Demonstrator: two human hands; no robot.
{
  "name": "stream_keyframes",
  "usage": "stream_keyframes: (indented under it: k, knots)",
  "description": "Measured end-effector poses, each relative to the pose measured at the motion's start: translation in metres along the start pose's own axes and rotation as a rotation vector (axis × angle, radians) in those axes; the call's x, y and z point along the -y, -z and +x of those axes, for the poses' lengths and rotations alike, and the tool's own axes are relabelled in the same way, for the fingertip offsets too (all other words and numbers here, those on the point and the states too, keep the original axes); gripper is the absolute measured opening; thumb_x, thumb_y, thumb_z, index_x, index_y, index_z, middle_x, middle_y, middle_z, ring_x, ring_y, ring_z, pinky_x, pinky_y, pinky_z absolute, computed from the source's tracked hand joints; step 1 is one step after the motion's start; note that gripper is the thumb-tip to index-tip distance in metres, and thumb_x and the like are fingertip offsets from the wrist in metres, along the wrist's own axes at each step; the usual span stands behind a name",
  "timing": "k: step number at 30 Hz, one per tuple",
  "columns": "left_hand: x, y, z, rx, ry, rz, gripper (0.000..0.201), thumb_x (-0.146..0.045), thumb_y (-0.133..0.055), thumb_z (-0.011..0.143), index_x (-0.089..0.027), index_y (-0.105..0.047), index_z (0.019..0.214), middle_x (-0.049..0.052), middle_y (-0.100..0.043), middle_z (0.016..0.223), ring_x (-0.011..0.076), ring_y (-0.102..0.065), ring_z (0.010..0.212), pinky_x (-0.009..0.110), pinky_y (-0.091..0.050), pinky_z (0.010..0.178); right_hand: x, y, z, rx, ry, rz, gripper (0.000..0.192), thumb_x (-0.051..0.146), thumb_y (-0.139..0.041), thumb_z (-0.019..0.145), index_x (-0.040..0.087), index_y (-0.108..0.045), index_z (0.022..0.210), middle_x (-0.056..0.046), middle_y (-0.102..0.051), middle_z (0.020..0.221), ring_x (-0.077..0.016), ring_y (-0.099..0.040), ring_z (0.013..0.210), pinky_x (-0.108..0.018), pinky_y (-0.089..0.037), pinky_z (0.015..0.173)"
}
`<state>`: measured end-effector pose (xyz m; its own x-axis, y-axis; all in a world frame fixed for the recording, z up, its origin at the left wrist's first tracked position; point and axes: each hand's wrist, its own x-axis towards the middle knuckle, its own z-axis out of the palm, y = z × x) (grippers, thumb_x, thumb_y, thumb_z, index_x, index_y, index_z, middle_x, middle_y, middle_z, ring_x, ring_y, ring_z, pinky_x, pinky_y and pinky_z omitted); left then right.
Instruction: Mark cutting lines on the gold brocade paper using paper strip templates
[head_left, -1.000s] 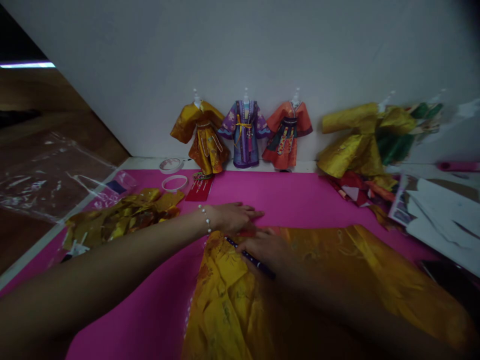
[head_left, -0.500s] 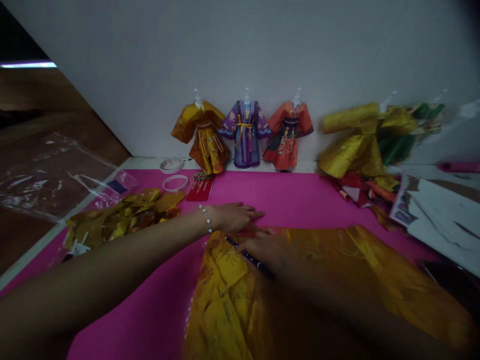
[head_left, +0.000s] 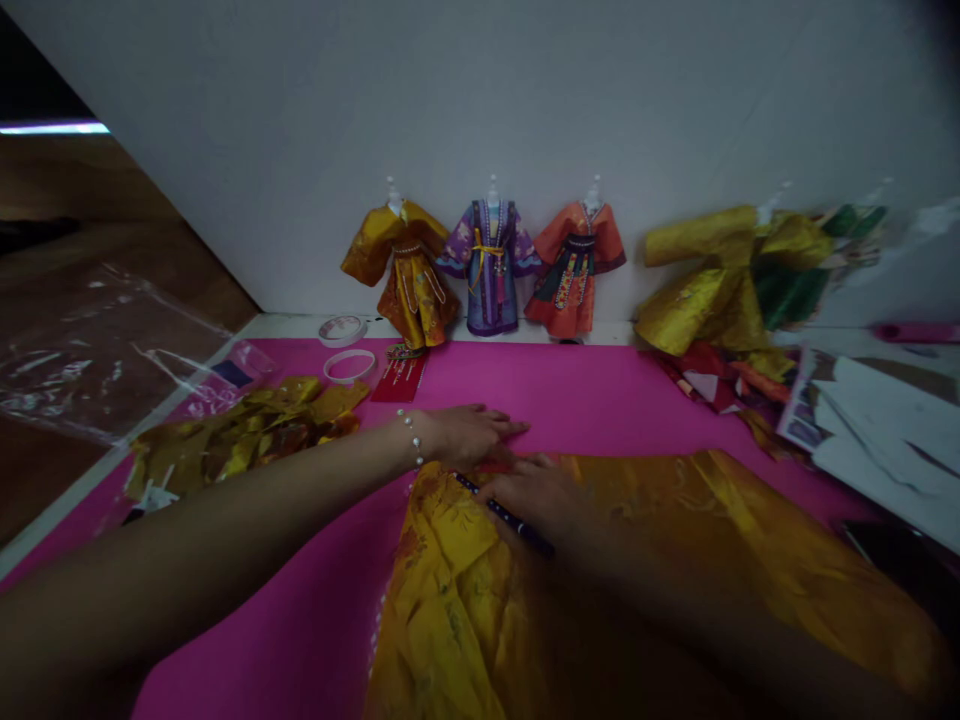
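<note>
My left hand (head_left: 474, 436), with a beaded bracelet on its wrist, lies flat at the top edge of a golden brocade cloth (head_left: 660, 500), fingers stretched to the right. Just below and right of it, my right hand (head_left: 547, 500) rests on the cloth with a dark, white-dotted pen (head_left: 517, 525) in its grip. The pen slants, its upper end close to the cloth's top left corner. A bit of something red shows between the two hands, mostly covered. Folds crease the cloth at its left side.
Dressed doll forms, such as a purple robe (head_left: 492, 270), stand along the wall. Gold scraps (head_left: 277, 425), tape rolls (head_left: 349, 367) and a red card (head_left: 399, 375) lie left on the pink tabletop (head_left: 570, 390). White paper pieces (head_left: 877, 430) and a dark phone-like object (head_left: 900, 560) are at right.
The pen and my right hand have shifted very slightly to the right. My left hand stays in place on the cloth's edge.
</note>
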<state>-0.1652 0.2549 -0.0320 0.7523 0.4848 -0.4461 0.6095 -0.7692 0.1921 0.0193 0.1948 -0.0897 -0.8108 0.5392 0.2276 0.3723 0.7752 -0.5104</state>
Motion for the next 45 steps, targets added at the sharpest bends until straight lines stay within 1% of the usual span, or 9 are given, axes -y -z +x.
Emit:
stream_keyframes:
  k: [4,7,11,18,22,27,31,38,45]
  knots:
    - [0.001,0.0,0.0,-0.005,0.006,-0.012,0.046,-0.025,-0.065,0.087,-0.036,-0.062,0.132,0.007,-0.029,0.164,0.0351,-0.031,0.148,0.061,-0.029,0.115,0.014,0.018,-0.005,-0.055,-0.01,-0.013,0.021,0.019,-0.059,0.086,0.027,-0.068,0.103,-0.001,-0.074,0.094,-0.0201,-0.064,0.088,-0.035,-0.038,0.082]
    - [0.001,0.0,-0.001,-0.012,0.015,-0.024,0.047,-0.024,-0.066,0.086,-0.038,-0.062,0.13,0.005,-0.029,0.164,0.0348,-0.031,0.148,0.061,-0.029,0.115,0.019,0.027,-0.007,-0.061,-0.003,0.005,0.018,0.021,-0.056,0.089,0.025,-0.068,0.102,-0.001,-0.074,0.098,-0.0205,-0.064,0.091,-0.036,-0.037,0.083]
    - [0.0,0.001,-0.001,-0.008,0.02,-0.027,0.048,-0.021,-0.065,0.086,-0.04,-0.062,0.131,0.004,-0.028,0.165,0.035,-0.03,0.148,0.061,-0.028,0.116,0.013,0.028,-0.01,-0.042,-0.007,-0.007,0.017,0.025,-0.055,0.09,0.024,-0.067,0.101,-0.003,-0.074,0.102,-0.0221,-0.063,0.094,-0.036,-0.036,0.082]
    - [-0.002,0.003,-0.001,0.018,0.021,-0.009,0.057,-0.019,-0.063,0.087,-0.042,-0.054,0.138,0.003,-0.027,0.165,0.0319,-0.028,0.15,0.056,-0.025,0.118,0.007,0.034,-0.017,-0.001,-0.008,0.022,0.018,0.024,-0.054,0.09,0.025,-0.067,0.103,-0.003,-0.073,0.099,-0.0209,-0.062,0.088,-0.036,-0.036,0.081]
    - [-0.002,0.003,-0.002,0.015,0.019,-0.005,0.055,-0.021,-0.058,0.09,-0.043,-0.052,0.14,0.003,-0.026,0.166,0.0329,-0.028,0.149,0.058,-0.027,0.116,0.008,0.042,-0.023,-0.014,0.006,0.034,0.021,0.025,-0.053,0.09,0.023,-0.066,0.106,-0.004,-0.071,0.092,-0.0215,-0.062,0.086,-0.036,-0.038,0.08]
    - [-0.001,0.001,-0.002,0.008,0.013,-0.001,0.052,-0.027,-0.057,0.093,-0.044,-0.05,0.141,0.003,-0.025,0.165,0.0325,-0.028,0.149,0.057,-0.028,0.117,0.003,0.042,-0.03,-0.025,-0.04,0.011,0.021,0.023,-0.054,0.09,0.024,-0.068,0.104,-0.005,-0.07,0.09,-0.0218,-0.063,0.085,-0.037,-0.04,0.081]
    - [0.002,-0.001,-0.001,-0.003,0.01,-0.003,0.053,-0.025,-0.057,0.091,-0.045,-0.051,0.14,0.001,-0.026,0.165,0.0326,-0.029,0.149,0.056,-0.029,0.116,0.0,0.043,-0.035,-0.004,-0.062,-0.031,0.022,0.022,-0.058,0.087,0.025,-0.068,0.106,-0.005,-0.071,0.091,-0.0221,-0.063,0.086,-0.036,-0.042,0.081]
    - [0.004,-0.002,-0.001,-0.014,0.0,-0.009,0.052,-0.024,-0.057,0.091,-0.044,-0.053,0.139,0.003,-0.025,0.165,0.034,-0.029,0.149,0.058,-0.03,0.115,0.002,0.05,-0.043,-0.025,-0.116,-0.04,0.021,0.022,-0.056,0.089,0.025,-0.068,0.106,-0.004,-0.072,0.09,-0.0219,-0.063,0.084,-0.038,-0.041,0.083]
    - [0.003,-0.002,0.0,-0.028,0.001,-0.011,0.053,-0.023,-0.06,0.09,-0.044,-0.054,0.138,0.002,-0.026,0.165,0.0342,-0.031,0.148,0.057,-0.03,0.115,-0.004,0.061,-0.047,0.02,-0.105,0.021,0.022,0.024,-0.06,0.085,0.024,-0.069,0.105,-0.005,-0.072,0.091,-0.0226,-0.063,0.084,-0.038,-0.042,0.081]
